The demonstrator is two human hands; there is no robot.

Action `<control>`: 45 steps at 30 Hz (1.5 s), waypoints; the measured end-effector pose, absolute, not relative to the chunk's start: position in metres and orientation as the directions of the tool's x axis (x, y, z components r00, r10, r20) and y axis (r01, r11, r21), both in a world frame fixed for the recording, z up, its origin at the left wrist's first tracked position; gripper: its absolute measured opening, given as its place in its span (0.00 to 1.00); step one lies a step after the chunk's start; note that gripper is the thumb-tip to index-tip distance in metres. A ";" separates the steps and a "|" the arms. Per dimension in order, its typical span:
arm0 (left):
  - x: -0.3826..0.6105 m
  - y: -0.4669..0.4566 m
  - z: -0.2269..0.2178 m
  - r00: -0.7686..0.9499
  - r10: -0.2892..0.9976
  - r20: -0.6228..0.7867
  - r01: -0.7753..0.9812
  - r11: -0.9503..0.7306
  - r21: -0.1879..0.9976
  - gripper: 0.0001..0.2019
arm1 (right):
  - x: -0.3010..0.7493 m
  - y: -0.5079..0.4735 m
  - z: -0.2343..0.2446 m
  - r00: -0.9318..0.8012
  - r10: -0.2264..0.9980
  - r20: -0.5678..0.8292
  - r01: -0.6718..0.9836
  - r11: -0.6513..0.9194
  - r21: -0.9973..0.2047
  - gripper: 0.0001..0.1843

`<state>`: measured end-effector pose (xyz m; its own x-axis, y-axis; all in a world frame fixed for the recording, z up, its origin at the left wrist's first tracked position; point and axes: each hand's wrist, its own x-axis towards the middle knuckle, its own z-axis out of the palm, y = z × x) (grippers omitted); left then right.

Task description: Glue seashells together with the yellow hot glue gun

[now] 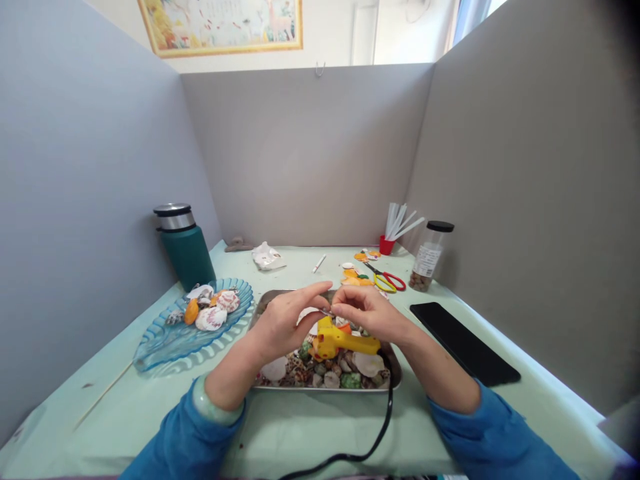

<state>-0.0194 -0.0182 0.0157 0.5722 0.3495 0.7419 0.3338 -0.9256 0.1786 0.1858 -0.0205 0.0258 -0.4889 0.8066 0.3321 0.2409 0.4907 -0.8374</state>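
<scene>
Above a metal tray (320,388) of shells and stones, my left hand (283,321) has its index finger stretched out. Its thumb and fingers close around a thin white piece (309,312) that looks like a shell, mostly hidden. My right hand (371,311) meets it from the right, thumb and forefinger pinched at the piece's edge; what lies in that pinch is too small to make out. Below both hands, a yellow hot glue gun (330,339) lies on the tray's contents, its black cord (385,420) trailing toward me. Large pale shells (369,363) surround it.
Left stand a blue dish (165,350) with shells and a green bottle (189,257). Behind the tray are crumpled packaging (267,257), a white pen (319,263) and scissors (393,281). Right are glue sticks (397,221) in a red cup, a jar (427,260) and a black slab (463,343).
</scene>
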 end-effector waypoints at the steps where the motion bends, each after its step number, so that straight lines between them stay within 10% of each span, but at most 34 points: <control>1: -0.020 -0.018 0.015 0.571 0.350 0.743 0.328 -0.926 0.185 0.27 | 0.186 -0.020 0.026 -0.497 0.808 0.318 0.218 0.471 -0.855 0.13; 19: -0.016 -0.018 0.016 0.528 0.423 0.736 0.327 -0.902 0.284 0.24 | 0.182 -0.021 0.021 -0.457 0.791 0.407 0.284 0.563 -0.776 0.10; 31: -0.012 -0.018 0.019 0.341 0.692 0.636 0.178 -0.712 0.679 0.24 | 0.178 -0.018 0.016 -0.359 0.744 0.564 0.241 0.658 -0.714 0.13; 45: -0.013 -0.016 0.018 0.350 0.692 0.631 0.230 -0.717 0.658 0.25 | 0.176 -0.012 0.004 -0.409 0.590 0.696 0.512 0.780 -0.360 0.08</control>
